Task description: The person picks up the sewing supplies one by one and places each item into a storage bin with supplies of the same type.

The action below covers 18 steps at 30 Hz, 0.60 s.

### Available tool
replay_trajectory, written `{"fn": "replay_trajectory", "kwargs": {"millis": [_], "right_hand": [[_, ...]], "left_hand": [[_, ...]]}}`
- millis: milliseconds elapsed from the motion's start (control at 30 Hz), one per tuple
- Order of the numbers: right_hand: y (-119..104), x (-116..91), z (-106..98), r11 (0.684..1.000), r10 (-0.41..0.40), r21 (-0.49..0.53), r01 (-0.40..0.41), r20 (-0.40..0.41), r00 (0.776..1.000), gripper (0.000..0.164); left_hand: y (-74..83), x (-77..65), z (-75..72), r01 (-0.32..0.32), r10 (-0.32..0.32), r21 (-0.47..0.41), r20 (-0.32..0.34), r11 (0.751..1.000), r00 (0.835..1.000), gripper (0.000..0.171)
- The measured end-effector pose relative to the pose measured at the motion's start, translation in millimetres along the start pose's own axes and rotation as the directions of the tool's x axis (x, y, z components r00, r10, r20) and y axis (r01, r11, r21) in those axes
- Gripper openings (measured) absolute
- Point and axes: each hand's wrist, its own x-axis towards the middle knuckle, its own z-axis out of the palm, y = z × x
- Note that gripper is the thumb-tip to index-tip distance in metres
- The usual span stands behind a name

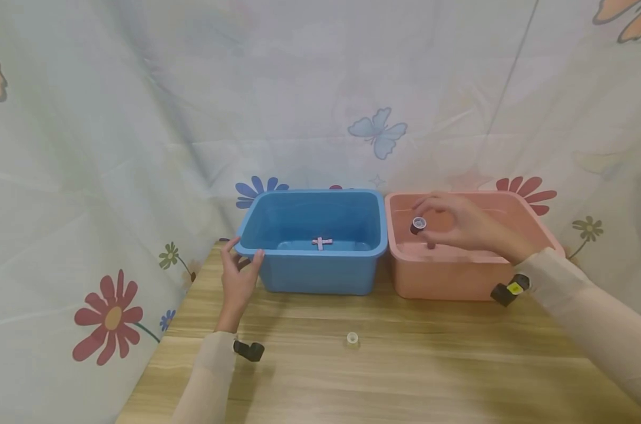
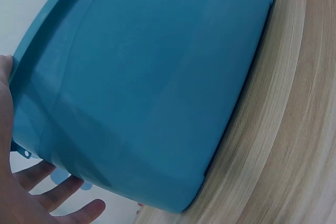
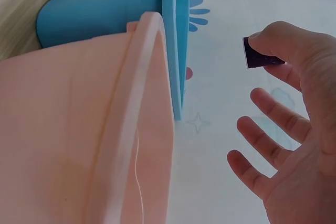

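Note:
Over the pink plastic bin (image 1: 448, 280), my right hand (image 1: 461, 227) pinches a small dark cap (image 1: 418, 224) with a white rim between thumb and index finger. In the right wrist view the cap (image 3: 260, 56) shows dark purple from the side, and the other fingers (image 3: 265, 137) are spread apart from it. My left hand (image 1: 239, 280) holds the front left corner of the blue plastic bin (image 1: 317, 274). Its thumb is at the front, and its fingers (image 2: 60, 192) reach round the side in the left wrist view. A small pale cap (image 1: 352, 339) lies on the table in front.
Inside the blue bin lies a small pinkish cross-shaped piece (image 1: 321, 242). The two bins stand side by side on the wood-grain table (image 1: 405, 371). A white curtain (image 1: 299, 88) printed with flowers and butterflies hangs right behind them and along the left side.

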Motion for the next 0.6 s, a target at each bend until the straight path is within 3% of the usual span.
{"fn": "replay_trajectory", "kwargs": {"millis": [267,600], "right_hand": [[3.4,1.1,-5.8,0.995,0.072,0.061,-0.074,0.028,0.997,0.043],[10.2,3.8,-13.8,0.989,0.146,0.023,-0.147,0.039,0.989,0.045]], "left_hand": [[-0.4,-0.1,-0.3,0.005,-0.005,0.000,0.000,1.000,1.000,0.074],[0.7,-0.4,-0.2,0.004,-0.004,-0.003,0.001,1.000,1.000,0.074]]}}
